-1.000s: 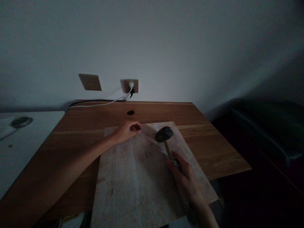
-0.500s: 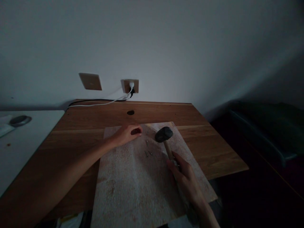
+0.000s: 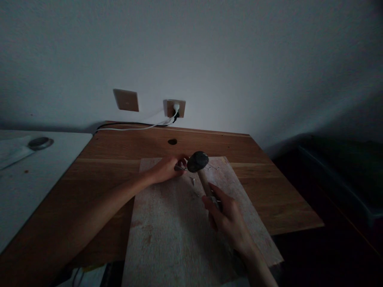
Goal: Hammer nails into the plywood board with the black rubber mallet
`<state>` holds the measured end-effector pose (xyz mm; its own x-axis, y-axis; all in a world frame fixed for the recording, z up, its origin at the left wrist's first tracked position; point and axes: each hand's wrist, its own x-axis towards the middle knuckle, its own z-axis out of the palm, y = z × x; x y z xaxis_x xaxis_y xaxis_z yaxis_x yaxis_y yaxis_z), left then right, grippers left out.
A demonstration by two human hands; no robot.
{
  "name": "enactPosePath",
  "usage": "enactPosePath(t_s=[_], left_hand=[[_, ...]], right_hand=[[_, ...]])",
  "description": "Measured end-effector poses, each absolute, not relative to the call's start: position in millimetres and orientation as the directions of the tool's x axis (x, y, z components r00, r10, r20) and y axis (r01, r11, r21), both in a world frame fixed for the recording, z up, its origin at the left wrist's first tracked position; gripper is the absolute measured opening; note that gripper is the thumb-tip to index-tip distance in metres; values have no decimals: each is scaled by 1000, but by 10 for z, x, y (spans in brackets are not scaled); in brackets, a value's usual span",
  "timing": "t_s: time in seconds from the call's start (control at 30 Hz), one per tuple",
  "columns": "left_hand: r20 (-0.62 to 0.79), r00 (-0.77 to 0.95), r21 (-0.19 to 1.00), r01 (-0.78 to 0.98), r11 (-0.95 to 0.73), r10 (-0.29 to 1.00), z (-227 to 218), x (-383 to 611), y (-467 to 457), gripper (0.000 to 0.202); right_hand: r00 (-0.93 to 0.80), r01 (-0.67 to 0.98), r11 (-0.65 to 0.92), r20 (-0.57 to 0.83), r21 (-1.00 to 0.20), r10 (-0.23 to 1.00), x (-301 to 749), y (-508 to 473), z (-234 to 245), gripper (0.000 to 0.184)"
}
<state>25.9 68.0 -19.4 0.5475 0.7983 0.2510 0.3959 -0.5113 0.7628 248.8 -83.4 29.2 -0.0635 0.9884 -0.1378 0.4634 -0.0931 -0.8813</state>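
My right hand [image 3: 226, 213] grips the wooden handle of a hammer [image 3: 198, 161] with a dark rounded head, raised a little over a pale wooden board [image 3: 179, 235]. The hammer head hangs right beside the fingertips of my left hand [image 3: 167, 169]. That hand rests on the far part of the board and pinches a small nail [image 3: 180, 168] upright against it. A few loose nails [image 3: 193, 181] lie on the board just below the hammer head.
The board lies on a brown wooden table [image 3: 104, 159] against a white wall. A wall socket [image 3: 174, 107] holds a white plug, its cables running left. A white surface [image 3: 36, 167] with a dark round object [image 3: 40, 143] adjoins on the left. Dark furniture [image 3: 344, 167] stands right.
My right hand has lifted the hammer and swung its head left, up to my left hand's fingertips. The left hand now holds a nail on the board. The view shifted slightly.
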Motion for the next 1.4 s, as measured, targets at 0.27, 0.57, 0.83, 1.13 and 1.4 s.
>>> enactPosePath(t_s=[0.27, 0.57, 0.83, 1.13, 1.4], left_hand=[[259, 534, 782, 373, -499, 805, -211, 259, 688, 46], [279, 549, 748, 391, -537, 788, -210, 263, 678, 50], [488, 701, 277, 440, -854, 520, -98, 290, 467, 10], [369, 881, -49, 335, -941, 294, 85, 386, 302, 14], [330, 863, 6, 403, -915, 382, 240, 190, 428, 11]], right_hand=[[-97, 576, -22, -95, -817, 991, 2418, -760, 295, 51], [-76, 567, -63, -128, -821, 989, 2447, -821, 281, 53], [62, 587, -81, -55, -806, 997, 2724, -1062, 109, 55], [74, 571, -70, -34, -818, 997, 2760, -1096, 45, 54], [113, 523, -127, -79, -843, 990, 2753, -1130, 32, 58]])
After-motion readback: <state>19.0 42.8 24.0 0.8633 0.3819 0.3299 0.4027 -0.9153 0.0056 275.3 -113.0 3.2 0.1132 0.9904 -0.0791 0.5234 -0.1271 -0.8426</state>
